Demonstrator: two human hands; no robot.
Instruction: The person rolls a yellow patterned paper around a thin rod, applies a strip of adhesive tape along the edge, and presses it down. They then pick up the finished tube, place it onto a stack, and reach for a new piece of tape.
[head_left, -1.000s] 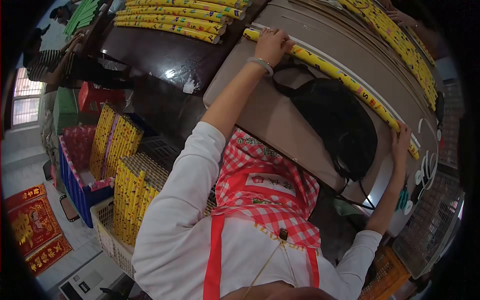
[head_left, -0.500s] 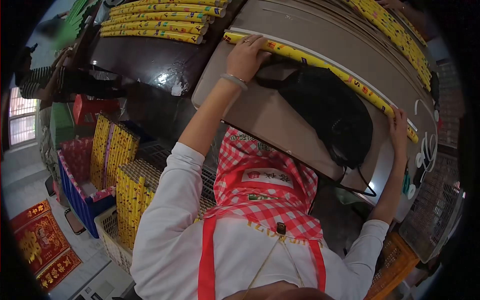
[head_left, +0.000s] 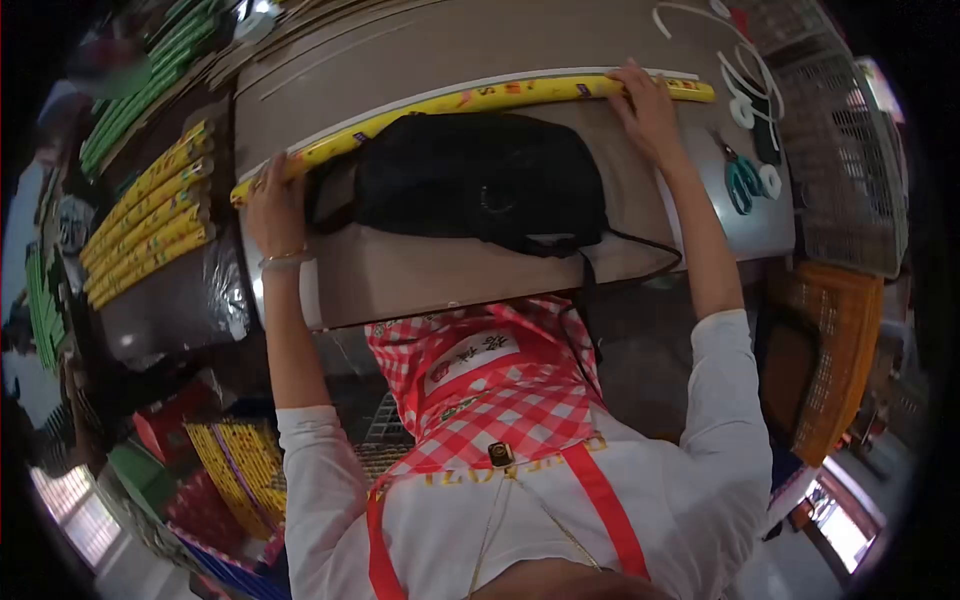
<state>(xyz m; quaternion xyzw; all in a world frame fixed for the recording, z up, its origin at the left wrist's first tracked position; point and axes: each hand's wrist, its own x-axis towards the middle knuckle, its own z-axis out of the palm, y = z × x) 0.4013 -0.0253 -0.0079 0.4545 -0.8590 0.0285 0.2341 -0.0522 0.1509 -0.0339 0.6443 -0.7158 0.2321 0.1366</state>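
A long yellow printed tube (head_left: 455,103) lies across the brown table, a thin white strip (head_left: 400,100) running along its far side. My left hand (head_left: 275,205) is closed over the tube near its left end, a bracelet at the wrist. Toward the other end, the fingers of my right hand (head_left: 645,110) are bent over the tube, leaving its right tip exposed. Between my arms, just on the near side of the tube, rests a black bag (head_left: 480,185) with its strap trailing to the right.
Teal-handled scissors (head_left: 740,180) and white tape rolls (head_left: 741,110) lie at the table's right. Several yellow tubes (head_left: 150,225) are stacked on the left, with green tubes (head_left: 150,85) beyond. An orange crate (head_left: 845,350) and a wire basket (head_left: 845,150) stand at right.
My view has turned, so the tube now runs more nearly level across it. Both hands stay on the tube, the right one now farther from the right tip.
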